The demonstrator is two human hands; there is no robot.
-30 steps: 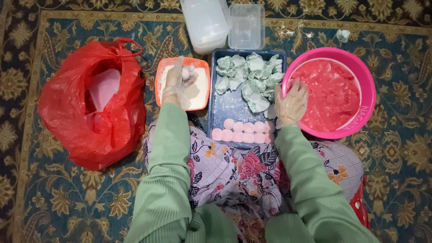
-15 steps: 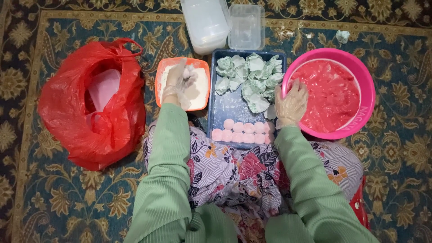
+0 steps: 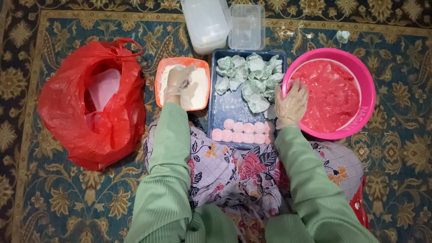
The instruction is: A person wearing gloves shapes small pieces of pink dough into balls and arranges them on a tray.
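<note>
My left hand [image 3: 178, 83] rests loosely curled in white flour inside the orange tray [image 3: 182, 83], grasping nothing. Right hand [image 3: 291, 104] lies flat on pink bowl [image 3: 365, 81] rim, fingertips in red dough [image 3: 330, 93]. Blue tray [image 3: 222, 108] w/ pink balls [image 3: 243, 131] sits btw both hands.

You sit on a carpet [image 3: 54, 198] with a tray [image 3: 218, 114] before your lap, wrapped pieces [image 3: 249, 81] at its far end, a row of dough balls [image 3: 243, 131] nearest you. Left of it, your left hand [image 3: 177, 83] rests in a flour tub [image 3: 202, 92]; farther left lies a bag [image 3: 90, 108]. Right, your right hand [image 3: 291, 104] is in a bowl [image 3: 366, 96]. Behind the tray stand two containers [image 3: 225, 24].
</note>
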